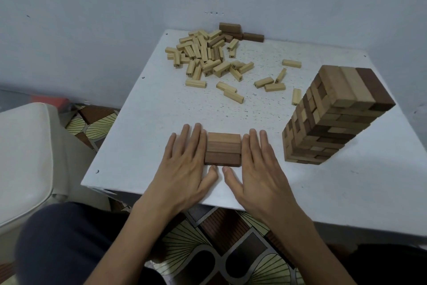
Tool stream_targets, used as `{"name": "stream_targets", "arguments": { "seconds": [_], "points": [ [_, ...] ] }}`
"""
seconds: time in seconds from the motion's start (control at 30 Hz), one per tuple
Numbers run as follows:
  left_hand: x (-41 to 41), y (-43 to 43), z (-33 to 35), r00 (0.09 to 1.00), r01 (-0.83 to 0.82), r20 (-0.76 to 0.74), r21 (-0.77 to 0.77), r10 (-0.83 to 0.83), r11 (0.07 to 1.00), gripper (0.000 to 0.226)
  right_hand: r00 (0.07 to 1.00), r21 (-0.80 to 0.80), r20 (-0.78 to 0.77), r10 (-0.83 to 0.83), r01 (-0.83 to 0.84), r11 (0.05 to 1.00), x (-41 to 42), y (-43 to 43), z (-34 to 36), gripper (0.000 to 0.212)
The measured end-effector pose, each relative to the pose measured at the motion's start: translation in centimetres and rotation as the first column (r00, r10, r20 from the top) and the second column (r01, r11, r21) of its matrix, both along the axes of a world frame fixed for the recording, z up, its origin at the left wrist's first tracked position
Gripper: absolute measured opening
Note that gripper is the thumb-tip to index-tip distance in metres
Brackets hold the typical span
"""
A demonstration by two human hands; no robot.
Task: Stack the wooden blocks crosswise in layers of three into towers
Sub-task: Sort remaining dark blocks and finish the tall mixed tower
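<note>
Near the front edge of the desk point(150, 123), squaring up a three-block layer point(223, 149): left hand point(184, 164) and right hand point(261, 166) flat against its ends, fingers point(197, 136) straight, gripping nothing. Risky if pushed unevenly, likely to skew the base; might also clip the tall tower point(335, 118) close by on the right with a careless forearm. Beyond, a loose pile point(208, 58) on speckled white, pale wall point(115, 7) behind, patterned floor point(219, 238) below.

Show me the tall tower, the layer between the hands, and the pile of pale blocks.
tower point(349, 87): head view, top face.
layer point(223, 148): head view, top face.
pile point(203, 53): head view, a middle block.
</note>
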State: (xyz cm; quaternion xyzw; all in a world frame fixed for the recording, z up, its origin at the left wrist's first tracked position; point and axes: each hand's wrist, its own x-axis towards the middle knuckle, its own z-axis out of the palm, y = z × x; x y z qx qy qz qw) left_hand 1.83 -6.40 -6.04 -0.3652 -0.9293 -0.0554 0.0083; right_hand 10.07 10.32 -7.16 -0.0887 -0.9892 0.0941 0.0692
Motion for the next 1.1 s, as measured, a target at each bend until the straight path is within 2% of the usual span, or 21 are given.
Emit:
{"name": "stream_targets", "arguments": {
  "seconds": [0.37,0.5,0.57,0.67,0.77,1.1],
  "points": [
    [0.2,0.2,-0.3,1.0,-0.005,-0.01,0.01,0.005,1.0,0.075,1.0,-0.009,0.018,0.009,-0.009,1.0,-0.1,0.1,-0.1,0.081],
    [0.0,-0.1,-0.2,1.0,0.012,0.029,0.002,-0.012,1.0,0.078,0.999,-0.049,0.045,0.022,-0.019,0.999,-0.2,0.2,0.6,0.088],
    [-0.5,-0.4,0.2,0.995,0.015,0.093,0.055,-0.02,0.998,0.086,0.997,-0.127,0.07,0.043,-0.034,0.991,-0.2,0.4,1.2,0.093],
    [-1.6,-1.0,0.8,0.981,0.052,0.179,0.138,-0.077,0.989,0.094,0.991,-0.222,0.075,0.111,-0.092,0.971,-0.3,0.7,2.4,0.087],
    [-2.5,-1.3,1.1,0.969,0.108,0.191,0.244,-0.157,0.964,0.089,0.982,-0.258,0.094,0.161,-0.132,0.957,-0.5,0.8,3.0,0.081],
    [-3.7,-1.3,1.2,0.954,0.141,0.216,0.286,-0.207,0.948,0.085,0.971,-0.312,0.151,0.183,-0.129,0.941,-1.0,1.1,3.7,0.073]
  ]
}}
